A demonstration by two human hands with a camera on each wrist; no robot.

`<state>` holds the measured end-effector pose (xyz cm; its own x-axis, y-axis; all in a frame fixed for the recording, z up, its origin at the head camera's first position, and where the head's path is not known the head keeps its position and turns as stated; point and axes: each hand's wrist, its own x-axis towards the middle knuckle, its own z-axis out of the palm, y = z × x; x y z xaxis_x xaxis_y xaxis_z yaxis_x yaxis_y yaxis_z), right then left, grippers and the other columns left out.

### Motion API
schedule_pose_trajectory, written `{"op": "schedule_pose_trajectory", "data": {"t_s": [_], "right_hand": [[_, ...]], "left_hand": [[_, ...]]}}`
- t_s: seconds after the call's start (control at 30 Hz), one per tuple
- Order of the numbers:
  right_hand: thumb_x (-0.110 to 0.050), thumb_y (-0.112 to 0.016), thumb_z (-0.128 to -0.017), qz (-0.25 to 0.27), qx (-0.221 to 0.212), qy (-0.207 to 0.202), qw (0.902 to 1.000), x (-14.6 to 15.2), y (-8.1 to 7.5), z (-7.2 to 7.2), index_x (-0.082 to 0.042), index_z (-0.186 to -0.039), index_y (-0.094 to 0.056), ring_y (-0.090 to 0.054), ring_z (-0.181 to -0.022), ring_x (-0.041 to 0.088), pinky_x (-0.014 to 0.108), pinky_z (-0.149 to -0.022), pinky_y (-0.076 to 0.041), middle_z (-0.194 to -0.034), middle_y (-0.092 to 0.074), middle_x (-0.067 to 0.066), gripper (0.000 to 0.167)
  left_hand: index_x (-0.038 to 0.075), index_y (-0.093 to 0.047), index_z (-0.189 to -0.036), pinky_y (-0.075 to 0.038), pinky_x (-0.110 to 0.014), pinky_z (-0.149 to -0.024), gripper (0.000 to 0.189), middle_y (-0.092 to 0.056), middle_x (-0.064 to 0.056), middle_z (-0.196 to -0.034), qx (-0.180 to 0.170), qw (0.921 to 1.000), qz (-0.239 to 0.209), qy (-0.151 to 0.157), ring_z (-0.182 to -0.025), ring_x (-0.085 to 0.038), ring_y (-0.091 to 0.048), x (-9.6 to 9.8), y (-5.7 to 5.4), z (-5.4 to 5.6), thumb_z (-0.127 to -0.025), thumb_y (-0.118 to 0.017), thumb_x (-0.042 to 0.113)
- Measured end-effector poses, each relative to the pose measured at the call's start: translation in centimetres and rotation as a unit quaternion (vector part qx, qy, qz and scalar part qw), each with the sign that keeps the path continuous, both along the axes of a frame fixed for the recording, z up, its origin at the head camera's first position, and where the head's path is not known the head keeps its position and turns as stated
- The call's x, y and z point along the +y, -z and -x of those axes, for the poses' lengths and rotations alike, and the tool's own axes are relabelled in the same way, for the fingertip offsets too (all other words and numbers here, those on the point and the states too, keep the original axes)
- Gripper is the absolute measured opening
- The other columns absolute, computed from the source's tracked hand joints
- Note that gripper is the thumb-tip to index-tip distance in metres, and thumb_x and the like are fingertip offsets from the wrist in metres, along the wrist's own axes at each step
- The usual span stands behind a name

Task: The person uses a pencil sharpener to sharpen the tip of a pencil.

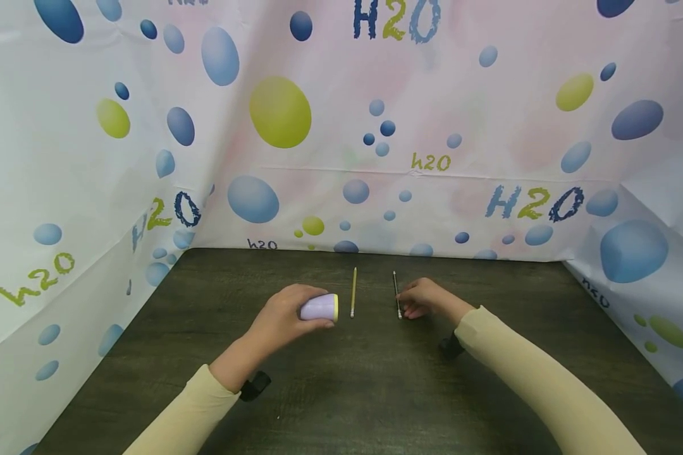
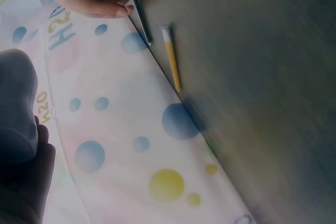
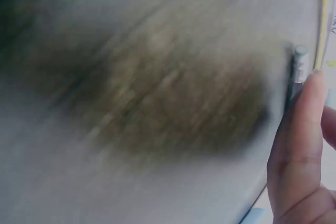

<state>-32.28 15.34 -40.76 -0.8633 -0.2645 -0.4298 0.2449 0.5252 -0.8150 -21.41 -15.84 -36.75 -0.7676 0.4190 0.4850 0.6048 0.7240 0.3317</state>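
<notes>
My left hand (image 1: 284, 314) grips a lavender cup (image 1: 317, 308) with a yellow edge, tilted on its side above the table. In the left wrist view the cup (image 2: 17, 106) is a dark rounded shape at the left edge. A dark pencil (image 1: 395, 284) with a pale eraser end lies on the table at the fingertips of my right hand (image 1: 427, 298), whose fingers are bent. Whether they pinch it is hard to see. Beyond the thumb, the right wrist view shows that pencil's eraser end (image 3: 300, 59). Between both hands lies a yellow pencil (image 1: 353, 292), roughly parallel to the dark one.
The dark wooden table (image 1: 341, 392) runs back to a white sheet (image 1: 410, 208) printed with blue and green dots and H2O lettering. This sheet also rises along the left and right sides. A dark wrist strap piece (image 1: 255, 385) hangs below the left wrist.
</notes>
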Motion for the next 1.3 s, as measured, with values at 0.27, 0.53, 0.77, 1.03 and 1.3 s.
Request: {"op": "schedule_pose_trajectory", "data": {"t_s": [0.27,0.53,0.77,1.03,1.3], "right_hand": [[-0.014,-0.052,-0.106,0.023,0.004,-0.006,0.9997,0.7,-1.0,-1.1,0.019,-0.148,-0.035,-0.063,-0.061,0.006,0.023,-0.064,-0.059,-0.078,-0.062,0.002,0.056],[-0.018,-0.051,-0.107,0.073,0.014,-0.02,0.997,0.2,-1.9,-2.6,0.018,-0.145,-0.041,-0.066,-0.072,0.007,0.03,-0.076,-0.062,-0.089,-0.065,0.004,0.053],[-0.021,-0.05,-0.108,0.103,0.001,-0.026,0.9944,-1.8,-2.2,-3.2,0.013,-0.149,-0.04,-0.068,-0.085,0.008,0.039,-0.09,-0.061,-0.113,-0.068,0.018,0.054],[-0.023,-0.046,-0.109,0.121,-0.03,-0.014,0.9921,-3.8,-2.0,-2.6,0.007,-0.153,-0.038,-0.069,-0.116,0.027,0.042,-0.101,-0.057,-0.15,-0.049,0.032,0.054],[-0.021,-0.046,-0.109,0.127,-0.058,0.002,0.9902,-5.7,-1.3,-1.5,0.004,-0.153,-0.04,-0.053,-0.14,0.04,0.045,-0.108,-0.053,-0.154,-0.046,0.03,0.051]], "left_hand": [[0.006,-0.074,-0.117,-0.058,-0.041,-0.08,0.048,-0.076,-0.009,-0.113,-0.002,1.0,0.005,-0.003,-0.1,-0.024,-0.071,-0.3,-0.2,0.1,-0.077,-0.09,0.028],[0.006,-0.073,-0.119,-0.057,-0.041,-0.08,0.049,-0.076,-0.01,-0.115,-0.013,0.9997,0.016,-0.013,-0.1,-0.024,-0.071,-0.6,-0.2,-0.1,-0.079,-0.089,0.029],[0.006,-0.073,-0.12,-0.057,-0.04,-0.078,0.049,-0.076,-0.011,-0.115,-0.023,0.9995,0.016,-0.016,-0.1,-0.025,-0.07,-0.8,-0.3,-0.1,-0.08,-0.088,0.029],[0.005,-0.073,-0.119,-0.056,-0.039,-0.077,0.048,-0.076,-0.011,-0.115,-0.019,0.9996,0.014,-0.014,-0.098,-0.025,-0.07,-1.0,-0.4,0.0,-0.079,-0.089,0.029],[0.006,-0.074,-0.118,-0.056,-0.039,-0.076,0.048,-0.076,-0.011,-0.114,-0.014,0.9996,0.01,-0.023,-0.098,-0.026,-0.071,-1.1,-0.3,0.0,-0.079,-0.089,0.029]]}}
